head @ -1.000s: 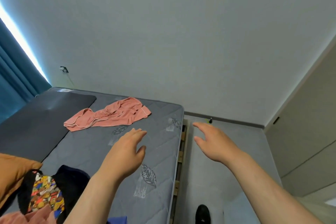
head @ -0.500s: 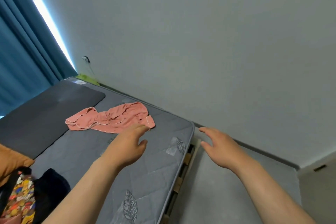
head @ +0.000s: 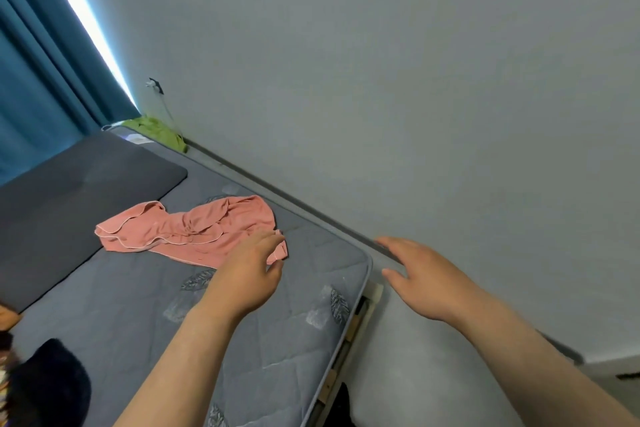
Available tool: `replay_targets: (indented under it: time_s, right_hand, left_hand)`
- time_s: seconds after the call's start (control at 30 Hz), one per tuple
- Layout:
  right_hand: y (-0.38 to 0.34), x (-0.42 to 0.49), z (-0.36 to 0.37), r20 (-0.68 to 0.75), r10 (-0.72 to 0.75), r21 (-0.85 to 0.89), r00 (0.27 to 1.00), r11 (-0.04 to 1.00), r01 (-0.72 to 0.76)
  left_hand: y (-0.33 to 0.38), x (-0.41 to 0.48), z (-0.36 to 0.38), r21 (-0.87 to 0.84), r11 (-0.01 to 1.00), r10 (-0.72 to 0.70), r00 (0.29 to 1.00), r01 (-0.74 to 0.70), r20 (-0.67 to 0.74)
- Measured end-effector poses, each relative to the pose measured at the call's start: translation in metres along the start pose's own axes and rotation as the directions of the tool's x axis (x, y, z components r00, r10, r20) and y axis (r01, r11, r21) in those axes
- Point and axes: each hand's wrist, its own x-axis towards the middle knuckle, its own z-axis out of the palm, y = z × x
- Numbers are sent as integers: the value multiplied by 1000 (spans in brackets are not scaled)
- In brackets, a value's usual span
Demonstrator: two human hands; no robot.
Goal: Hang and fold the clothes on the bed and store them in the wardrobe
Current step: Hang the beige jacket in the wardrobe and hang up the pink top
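A crumpled pink garment (head: 187, 230) with pale piping lies on the grey quilted mattress (head: 138, 295), toward its far side. My left hand (head: 247, 272) reaches over the mattress with relaxed fingers, its fingertips at the garment's near right corner; whether they touch the cloth I cannot tell. My right hand (head: 426, 276) hovers open past the mattress's right edge, above the floor, holding nothing. A dark garment (head: 52, 381) lies at the bottom left of the bed.
A dark grey mat (head: 69, 204) covers the left part of the bed. Blue curtains (head: 38, 73) hang at the left, and something green (head: 159, 130) sits in the far corner. A grey wall with a dark baseboard (head: 311, 215) runs behind the bed.
The view has swung left and closer to the bed. My left hand has advanced to the pink garment's corner. My right hand has moved forward beside the mattress edge.
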Motion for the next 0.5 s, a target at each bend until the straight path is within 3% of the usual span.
replay_targets:
  time_s: [0.3, 0.5]
  right_hand:
    - [9, 147, 8, 148, -96, -66, 984, 992, 107]
    - [-21, 226, 32, 214, -227, -40, 950, 970, 241]
  left_hand:
    - [-73, 81, 9, -52, 984, -171, 985, 171, -13]
    - [-121, 89, -2, -92, 935, -350, 931, 341, -104]
